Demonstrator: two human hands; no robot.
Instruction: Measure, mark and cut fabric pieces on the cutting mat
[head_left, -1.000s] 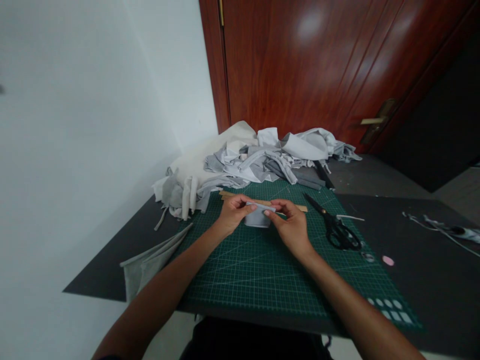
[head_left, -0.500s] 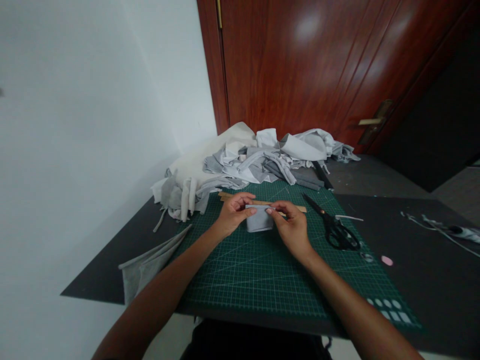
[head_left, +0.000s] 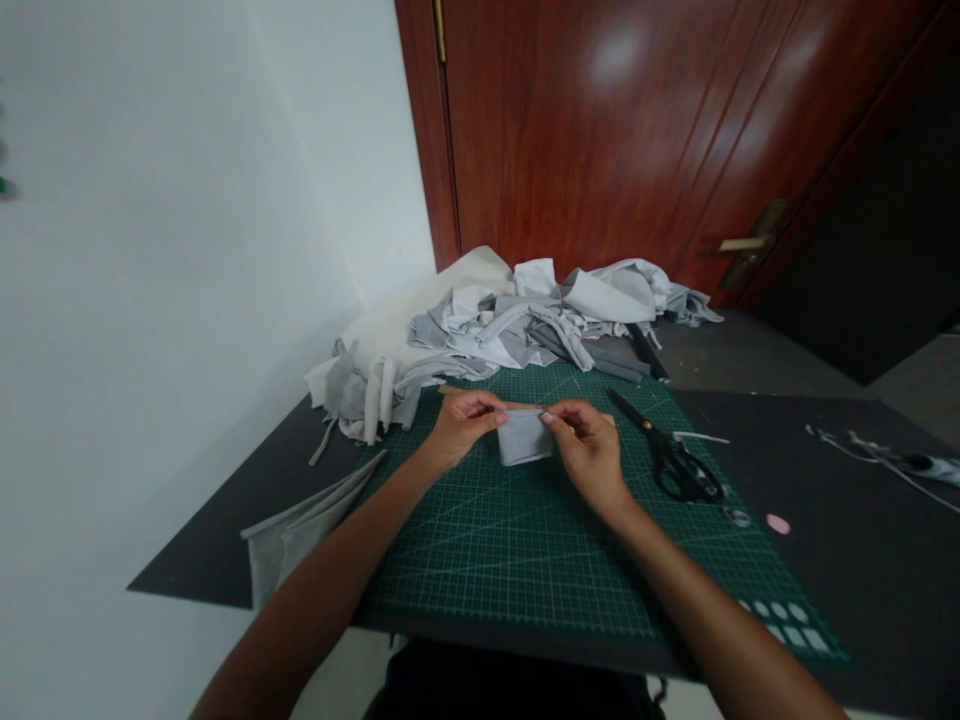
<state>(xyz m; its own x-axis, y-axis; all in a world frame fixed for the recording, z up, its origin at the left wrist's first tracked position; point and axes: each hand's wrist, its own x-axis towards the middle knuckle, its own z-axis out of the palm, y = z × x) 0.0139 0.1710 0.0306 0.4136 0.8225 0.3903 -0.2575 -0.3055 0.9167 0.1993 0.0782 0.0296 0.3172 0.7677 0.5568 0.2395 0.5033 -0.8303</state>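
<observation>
Grey cloth piece point(head_left: 525, 438), small and roughly rectangular, held up over the green cutting mat point(head_left: 525, 570), nearer the mat's far edge than its near one. Spread fairly flat, with a narrow line along the top. Cannot tell whether the lower edge touches the mat.

Pinched at the upper left corner between thumb and forefinger of the left hand point(head_left: 466, 428); pinched likewise at the upper right by the right hand point(head_left: 585, 440), with the remaining fingers curled behind. Just beyond both hands, partly hidden by them, tan strips point(head_left: 450, 390) lying across the far part of the mat.

Toward the mat's right edge, black scissors point(head_left: 663, 450), blades pointing to the far edge. Near the handles, a thin white strip point(head_left: 703, 436) and a small clear object point(head_left: 738, 517), too small to make out. Just past the mat's right edge, on the dark tabletop point(head_left: 787, 450), a pink piece point(head_left: 778, 524); farther toward the tabletop's right edge, a cable point(head_left: 892, 457).

Along the tabletop's far edge, heaped grey and white fabric point(head_left: 510, 325), overlapping the mat's far left corner. Near the tabletop's near left corner, folded grey cloth point(head_left: 271, 560), partly behind the left forearm.
</observation>
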